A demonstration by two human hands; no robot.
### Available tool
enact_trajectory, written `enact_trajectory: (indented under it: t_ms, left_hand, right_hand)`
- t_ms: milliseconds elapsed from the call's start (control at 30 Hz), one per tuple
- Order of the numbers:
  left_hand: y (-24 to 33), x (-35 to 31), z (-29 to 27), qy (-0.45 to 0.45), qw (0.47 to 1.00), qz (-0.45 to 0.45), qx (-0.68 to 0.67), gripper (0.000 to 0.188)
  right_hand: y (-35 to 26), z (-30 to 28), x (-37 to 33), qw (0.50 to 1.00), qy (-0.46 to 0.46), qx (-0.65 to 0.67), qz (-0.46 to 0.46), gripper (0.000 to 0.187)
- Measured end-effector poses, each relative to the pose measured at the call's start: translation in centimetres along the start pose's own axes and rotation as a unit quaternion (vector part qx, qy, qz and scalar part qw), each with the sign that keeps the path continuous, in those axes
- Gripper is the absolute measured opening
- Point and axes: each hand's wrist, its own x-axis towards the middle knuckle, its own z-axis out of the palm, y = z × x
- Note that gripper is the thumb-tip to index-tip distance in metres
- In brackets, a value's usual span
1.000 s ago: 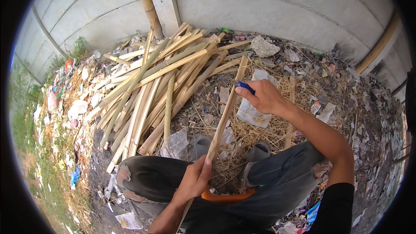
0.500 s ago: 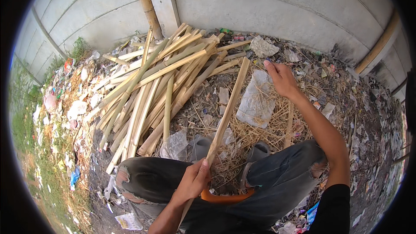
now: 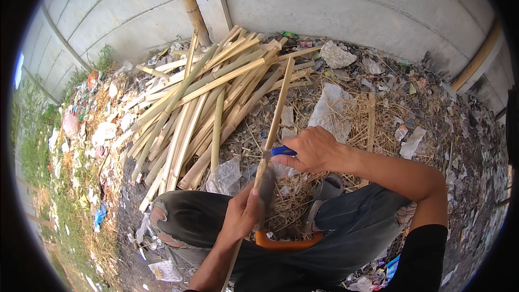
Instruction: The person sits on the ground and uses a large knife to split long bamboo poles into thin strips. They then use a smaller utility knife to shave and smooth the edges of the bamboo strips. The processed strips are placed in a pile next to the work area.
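A long split bamboo strip [image 3: 278, 112] slants up and away from my lap, its far end near the bamboo pile [image 3: 208, 94]. My left hand [image 3: 241, 213] is closed round its lower part. My right hand [image 3: 315, 150] grips a blue-handled knife [image 3: 283, 151] whose metal end lies against the strip, partway along and above my left hand. The blade is mostly hidden behind the strip and blurred. Below the hands, the strip's near end passes over my dark torn jeans [image 3: 197, 211].
Several bamboo strips lie heaped at far left against a concrete wall [image 3: 346, 11]. Straw and litter cover the ground, with a pale flat slab [image 3: 331, 112] and a rock [image 3: 338, 55] beyond my right hand. Between my legs shows an orange low seat edge [image 3: 286, 242].
My right hand has come back from beyond the strip's far end to its middle, bringing the blue-handled knife against it. The strip has swung slightly left in my left hand.
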Motion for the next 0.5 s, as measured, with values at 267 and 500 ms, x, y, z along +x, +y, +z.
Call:
enact_trajectory:
  t_ms: [267, 500]
  left_hand:
    - [-0.5, 0.1, 0.7, -0.001, 1.000, -0.003, 0.029, 0.051]
    - [-1.0, -0.5, 0.4, 0.005, 0.999, 0.002, 0.038, 0.049]
  right_hand:
    - [1.6, -2.0, 0.1, 0.992, -0.030, 0.030, 0.120, 0.065]
    - [3.3, -1.5, 1.0, 0.983, 0.011, 0.099, 0.152, 0.070]
